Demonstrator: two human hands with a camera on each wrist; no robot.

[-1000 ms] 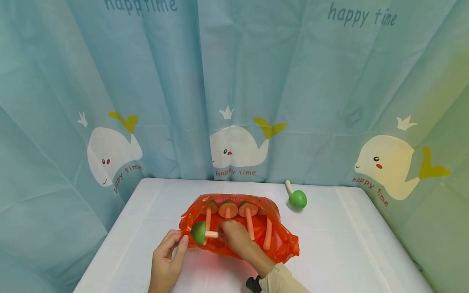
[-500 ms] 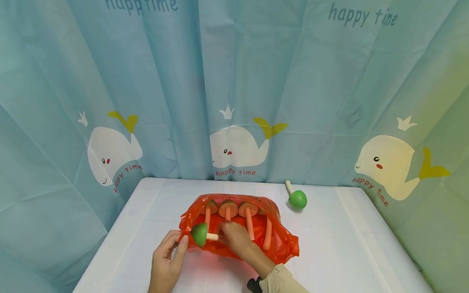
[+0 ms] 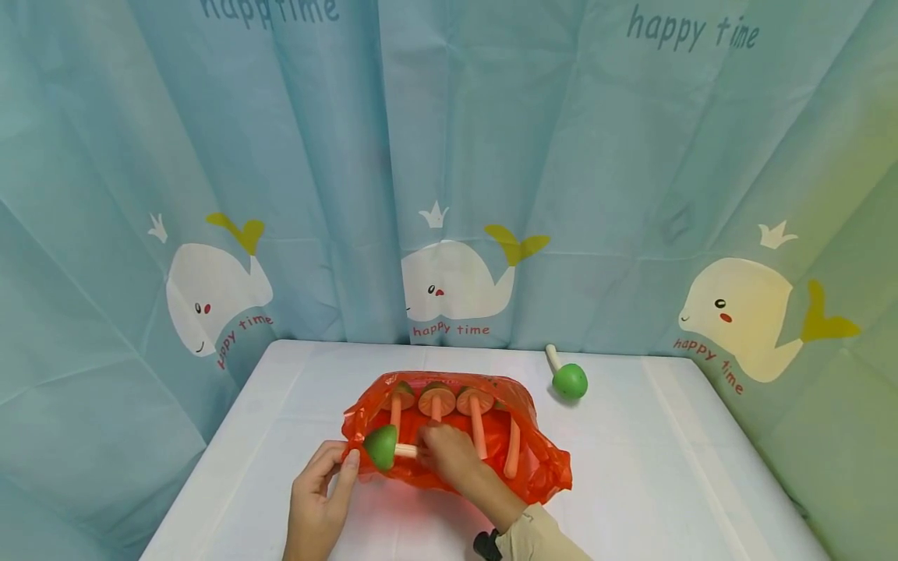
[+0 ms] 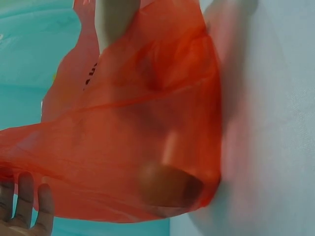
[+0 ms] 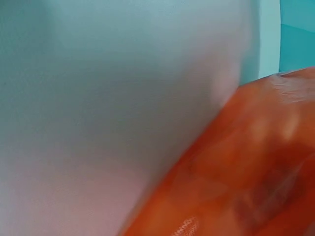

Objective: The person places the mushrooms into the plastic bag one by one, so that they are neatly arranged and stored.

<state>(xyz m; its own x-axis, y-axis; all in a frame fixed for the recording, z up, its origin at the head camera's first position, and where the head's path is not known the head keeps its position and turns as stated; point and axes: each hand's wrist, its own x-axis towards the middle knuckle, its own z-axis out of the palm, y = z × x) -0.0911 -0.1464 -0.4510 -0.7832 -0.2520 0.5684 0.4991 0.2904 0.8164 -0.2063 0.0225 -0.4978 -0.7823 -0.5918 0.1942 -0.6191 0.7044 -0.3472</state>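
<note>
A red plastic bag [image 3: 554,467] lies with its mouth spread toward the head camera. My left hand [image 3: 319,499] pinches the left edge of the mouth between thumb and fingers. My right hand [image 3: 452,460] reaches into the mouth and holds the pale stem of a green-capped toy mushroom [image 3: 380,446], its cap pointing left. Several more toy mushrooms, such as the middle one [image 3: 475,401], lie in a row inside the bag. In the left wrist view, fingers [image 4: 45,209] show beside the bag's film [image 4: 98,147], and a mushroom cap [image 4: 167,187] shows through it.
Another green-capped mushroom [image 3: 570,382] lies on the white table [image 3: 645,460], at the back right of the bag. A blue curtain [image 3: 596,257] printed with whales hangs behind the table and round its sides.
Both hands keep their places. The mushroom in my right hand has tipped only slightly, and the leftmost stem inside the bag has shifted a little to the left.
</note>
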